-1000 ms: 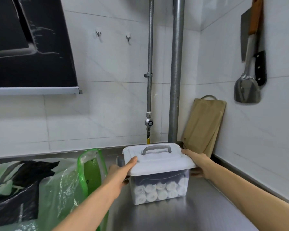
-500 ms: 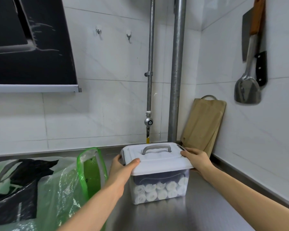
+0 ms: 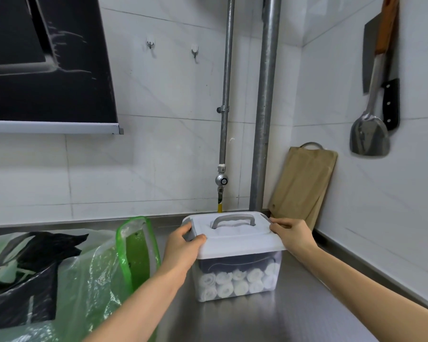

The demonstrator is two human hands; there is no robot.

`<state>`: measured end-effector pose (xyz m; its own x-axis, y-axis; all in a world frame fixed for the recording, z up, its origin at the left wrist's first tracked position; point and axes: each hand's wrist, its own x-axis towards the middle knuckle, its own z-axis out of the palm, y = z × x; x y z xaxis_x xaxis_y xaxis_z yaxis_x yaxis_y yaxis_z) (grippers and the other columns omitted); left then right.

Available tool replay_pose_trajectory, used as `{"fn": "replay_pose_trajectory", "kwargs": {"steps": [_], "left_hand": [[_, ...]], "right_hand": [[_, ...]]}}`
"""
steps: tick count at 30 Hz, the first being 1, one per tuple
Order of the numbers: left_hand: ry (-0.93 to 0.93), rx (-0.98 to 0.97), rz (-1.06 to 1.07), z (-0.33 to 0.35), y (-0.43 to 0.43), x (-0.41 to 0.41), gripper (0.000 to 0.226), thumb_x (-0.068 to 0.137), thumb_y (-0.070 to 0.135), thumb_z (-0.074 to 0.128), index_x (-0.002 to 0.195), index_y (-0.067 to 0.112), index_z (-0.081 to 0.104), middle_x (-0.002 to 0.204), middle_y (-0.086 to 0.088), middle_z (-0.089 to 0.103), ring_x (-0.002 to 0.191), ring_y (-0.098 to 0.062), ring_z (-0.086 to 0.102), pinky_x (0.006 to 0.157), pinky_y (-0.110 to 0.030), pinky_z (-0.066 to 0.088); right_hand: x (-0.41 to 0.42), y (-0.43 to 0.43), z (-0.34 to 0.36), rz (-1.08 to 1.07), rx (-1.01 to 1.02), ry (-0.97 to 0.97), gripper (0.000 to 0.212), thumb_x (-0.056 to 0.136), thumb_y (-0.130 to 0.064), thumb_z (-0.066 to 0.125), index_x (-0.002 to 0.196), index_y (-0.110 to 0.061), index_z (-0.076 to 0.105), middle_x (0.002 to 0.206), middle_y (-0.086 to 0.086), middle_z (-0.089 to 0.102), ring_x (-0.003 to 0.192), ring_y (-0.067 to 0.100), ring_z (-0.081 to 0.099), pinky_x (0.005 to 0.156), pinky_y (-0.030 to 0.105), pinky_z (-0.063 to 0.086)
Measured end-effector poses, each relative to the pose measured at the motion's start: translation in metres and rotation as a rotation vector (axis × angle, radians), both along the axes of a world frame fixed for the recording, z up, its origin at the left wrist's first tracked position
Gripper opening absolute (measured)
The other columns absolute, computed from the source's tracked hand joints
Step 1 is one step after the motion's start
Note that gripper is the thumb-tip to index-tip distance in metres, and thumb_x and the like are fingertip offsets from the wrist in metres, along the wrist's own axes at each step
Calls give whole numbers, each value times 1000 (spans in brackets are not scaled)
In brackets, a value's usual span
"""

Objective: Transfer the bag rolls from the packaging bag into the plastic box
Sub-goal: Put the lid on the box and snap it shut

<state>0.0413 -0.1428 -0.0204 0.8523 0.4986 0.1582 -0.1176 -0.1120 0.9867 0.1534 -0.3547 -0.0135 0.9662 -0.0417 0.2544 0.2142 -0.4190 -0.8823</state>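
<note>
We see one clear plastic box [image 3: 235, 264] on the steel worktop [image 3: 269, 317], low and just right of centre, closed by one white lid [image 3: 240, 240] with a single grey handle [image 3: 233, 217]. Through its front wall we count about ten white bag rolls [image 3: 232, 283], end-on in two rows, with something dark lying on top of them.

Both hands are on the lid. The left hand [image 3: 182, 245] grips its nine o'clock edge, thumb on top and fingers curled round the side clip. The right hand [image 3: 293, 234] pinches the three o'clock edge with bent fingers.

At the box's nine o'clock lies one green see-through packaging bag [image 3: 84, 280], its mouth facing the box, with black film inside. At twelve o'clock two metal pipes [image 3: 266, 107] rise up the wall. At one o'clock two wooden cutting boards [image 3: 302, 183] lean in the corner. Higher at two o'clock hang three tools: a cleaver [image 3: 371, 53], a steel spatula [image 3: 370, 137] and a black-handled knife [image 3: 391, 104]. Two wall hooks [image 3: 150, 43] sit at eleven o'clock.
</note>
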Motion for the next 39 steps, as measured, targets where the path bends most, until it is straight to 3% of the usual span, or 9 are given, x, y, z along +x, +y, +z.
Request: {"fn": "replay_pose_trajectory", "kwargs": {"steps": [6, 14, 17, 20, 25, 28, 30, 34, 39], "left_hand": [[7, 55, 20, 0, 2, 4, 44, 86, 3, 60, 129, 6, 54, 130, -8, 56, 101, -12, 47, 83, -20, 33], [46, 51, 30, -3, 7, 17, 43, 88, 7, 57, 130, 11, 48, 135, -8, 48, 99, -16, 48, 77, -24, 35], [68, 52, 40, -1, 13, 23, 44, 89, 7, 56, 131, 10, 47, 136, -8, 46, 102, -18, 48, 81, -26, 35], [89, 63, 75, 2, 23, 32, 43, 88, 4, 56, 129, 9, 49, 135, -10, 48, 102, -20, 49, 82, -26, 35], [148, 101, 139, 9, 40, 51, 40, 89, 1, 49, 129, 7, 50, 136, -15, 45, 97, -24, 47, 80, -25, 34], [192, 112, 175, 10, 55, 66, 43, 90, -1, 44, 132, 7, 46, 139, -16, 42, 113, -31, 50, 84, -28, 37], [209, 114, 203, 12, 63, 74, 43, 90, -4, 40, 132, 6, 46, 137, -17, 43, 116, -32, 49, 85, -29, 37], [215, 137, 254, 14, 77, 88, 42, 90, -7, 34, 129, 1, 48, 122, -15, 52, 102, -28, 50, 82, -30, 39], [265, 150, 296, 11, 104, 115, 46, 91, -3, 34, 135, 6, 44, 138, -20, 43, 120, -34, 47, 92, -34, 41]], "right_hand": [[0, 1, -1, 3, -36, -27, 26, 89, -17, 61, 112, -15, 71, 109, 1, 69, 88, 13, 57, 60, 13, 39], [3, 7, -1, -10, -19, -19, 25, 89, -19, 60, 112, -18, 71, 107, 0, 68, 87, 13, 55, 58, 10, 38], [6, 13, 1, 4, -30, -18, 25, 89, -19, 59, 112, -17, 70, 98, -2, 64, 88, 13, 54, 59, 13, 40], [12, 26, 3, 4, -38, -14, 22, 89, -18, 59, 109, -13, 67, 98, -1, 61, 89, 15, 54, 71, 21, 42], [28, 51, 3, 2, -29, -18, 18, 87, -17, 61, 103, -10, 66, 96, 1, 61, 89, 16, 53, 76, 25, 42], [41, 67, 3, 4, -22, -26, 17, 87, -17, 62, 101, -9, 67, 93, 0, 62, 89, 16, 54, 82, 27, 46], [49, 77, 3, 9, -31, -30, 16, 87, -17, 62, 100, -9, 67, 90, -1, 61, 87, 16, 55, 83, 27, 46], [66, 98, 2, 24, -62, -31, 15, 87, -19, 61, 98, -10, 67, 92, 2, 63, 86, 18, 55, 75, 25, 43], [84, 122, 4, 35, -78, -36, 14, 87, -20, 60, 96, -12, 67, 93, 4, 64, 88, 21, 57, 79, 28, 48]]}}
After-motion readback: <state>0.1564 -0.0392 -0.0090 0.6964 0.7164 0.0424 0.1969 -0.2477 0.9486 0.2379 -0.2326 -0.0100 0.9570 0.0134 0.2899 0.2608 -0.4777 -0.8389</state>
